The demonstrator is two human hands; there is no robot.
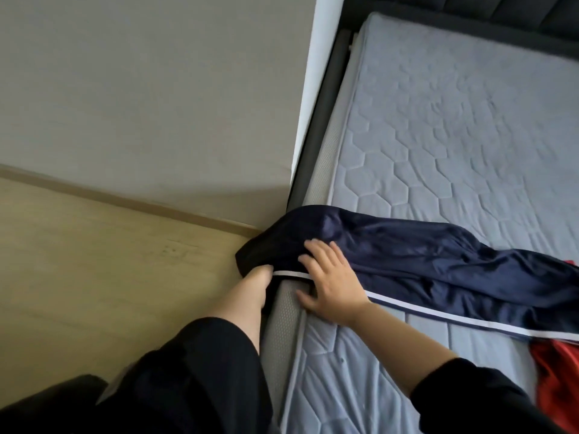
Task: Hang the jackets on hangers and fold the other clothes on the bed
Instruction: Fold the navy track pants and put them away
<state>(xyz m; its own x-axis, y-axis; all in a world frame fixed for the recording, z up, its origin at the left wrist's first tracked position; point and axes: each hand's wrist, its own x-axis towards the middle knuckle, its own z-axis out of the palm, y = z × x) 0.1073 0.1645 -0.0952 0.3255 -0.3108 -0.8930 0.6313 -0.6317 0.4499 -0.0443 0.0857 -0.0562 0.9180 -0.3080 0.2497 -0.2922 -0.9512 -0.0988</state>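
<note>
Pressing the navy garment (454,264) with straight fingers, the right hand (332,283) lies flat; at its 9 o'clock, the left hand (258,277) has its fingers hidden under the cloth, so I cannot tell their state.

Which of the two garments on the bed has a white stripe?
The dark blue garment: a white stripe runs along its near edge. The red garment at the right shows no stripe.

Setting: bedroom in a home. Evidence: bare quilted grey-blue mattress (454,120) with hexagon stitching, set in a dark upholstered bed frame (319,120); dark channel-padded headboard (470,7) at its far end; pale wood-look plank floor (94,261) with matching skirting strip (125,195); plain grey wall (141,89) alongside. Loose clothing on the mattress: navy satin garment (438,255) with white stripe, red fabric garment (557,371).
</note>
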